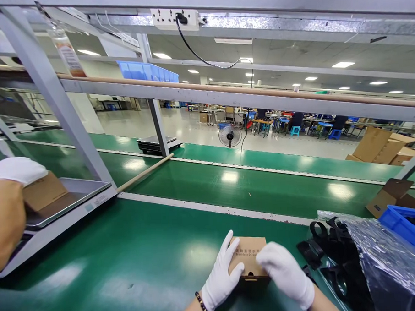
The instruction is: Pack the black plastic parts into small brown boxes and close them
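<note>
A small brown cardboard box [248, 254] with printed text on its closed lid sits on the green work surface in front of me. My left hand [221, 274], in a white glove, grips the box's left side, thumb toward the front and fingers along the far left edge. At the right edge of the lid is my right hand [284, 271], also gloved, its fingers curled together against the box. The undersides of those fingers are hidden. Around my left wrist is a dark beaded bracelet [202, 305].
Black straps [335, 255] and a silvery plastic bag [387, 253] lie at the right, beside a blue bin [406, 229] and an open carton [391, 198]. On the left, another person's gloved hand [15, 170] holds a carton [46, 194] on a scale [82, 202]. A metal frame [49, 89] crosses above.
</note>
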`<state>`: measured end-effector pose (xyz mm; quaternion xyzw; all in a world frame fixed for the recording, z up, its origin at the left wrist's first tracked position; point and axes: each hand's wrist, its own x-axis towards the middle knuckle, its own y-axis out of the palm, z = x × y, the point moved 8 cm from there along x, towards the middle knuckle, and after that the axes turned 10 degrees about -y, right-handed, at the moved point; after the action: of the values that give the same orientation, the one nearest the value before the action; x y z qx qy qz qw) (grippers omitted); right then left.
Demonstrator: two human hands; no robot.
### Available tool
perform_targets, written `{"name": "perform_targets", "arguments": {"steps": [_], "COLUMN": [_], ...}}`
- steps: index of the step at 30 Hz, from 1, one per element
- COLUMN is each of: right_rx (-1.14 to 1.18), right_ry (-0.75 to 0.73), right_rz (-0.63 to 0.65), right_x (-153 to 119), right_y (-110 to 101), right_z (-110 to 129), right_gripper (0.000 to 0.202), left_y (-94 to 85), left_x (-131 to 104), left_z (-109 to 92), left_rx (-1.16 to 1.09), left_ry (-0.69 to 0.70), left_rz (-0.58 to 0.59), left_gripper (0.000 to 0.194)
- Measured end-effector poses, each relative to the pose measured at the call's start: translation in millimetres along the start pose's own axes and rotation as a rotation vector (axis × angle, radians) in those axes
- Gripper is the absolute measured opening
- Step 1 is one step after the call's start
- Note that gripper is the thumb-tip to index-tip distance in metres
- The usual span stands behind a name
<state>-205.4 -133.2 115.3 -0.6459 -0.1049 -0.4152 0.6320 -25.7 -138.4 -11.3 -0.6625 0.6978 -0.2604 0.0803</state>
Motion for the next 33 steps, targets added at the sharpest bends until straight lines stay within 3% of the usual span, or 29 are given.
{"name": "perform_targets", "arguments": {"steps": [2,4,8,10,12,15,18,24,27,31,33], "right_rx": [-0.245,-0.432,-0.214,-0.192,-0.267,-0.328,-0.239,-0.005,-0.023,-0.092,-0.014], "right_ry": [0.120,0.125,-0.251,-0.342,-0.345,-0.261,-0.158,-0.137,-0.074,0.169,0.294], "right_rz": [-0.202,-0.289,0.041,0.060,-0.032,-0.140,-0.175,-0.062,-0.089,-0.272,-0.311], "right_x": [2.0,0.6,-9.6,-21.7,-29.5,-33.2,-29.9,-17.2,-20.6,-41.3,-49.6], "right_y": [-28.5,-42.7,-2.4,12.6,20.4,30.3,32.9,28.6,33.0,41.1,48.2], "right_z": [-19.5,-15.0,41.4,61.7,66.3,56.0,44.5,48.1,44.7,25.3,13.9], "right_gripper": [0.026,0.032,0.027,0.028,0.030,0.027,0.016,0.004,0.011,0.037,0.041], "left_y": [0.3,1.6,4.9,4.8,4.5,3.8,1.8,2.6,1.1,-7.9,-17.7], "left_x": [-0.1,-0.3,-1.1,-1.4,-1.4,-1.0,-1.1,-1.2,-1.2,-1.8,-3.1], "left_z": [0.6,1.8,4.6,6.7,8.0,7.7,6.1,4.2,4.1,0.7,-11.6], "left_rx": [-0.030,-0.060,-0.103,-0.100,-0.089,-0.085,-0.087,-0.080,-0.068,0.019,0.124], "left_ry": [-0.009,-0.017,0.016,0.029,0.034,0.032,0.036,0.024,0.020,0.012,0.036], "left_rz": [-0.020,-0.035,-0.054,-0.078,-0.095,-0.105,-0.125,-0.104,-0.111,-0.115,-0.145], "left_gripper": [0.063,0.068,0.071,0.069,0.068,0.067,0.067,0.068,0.067,0.067,0.067]}}
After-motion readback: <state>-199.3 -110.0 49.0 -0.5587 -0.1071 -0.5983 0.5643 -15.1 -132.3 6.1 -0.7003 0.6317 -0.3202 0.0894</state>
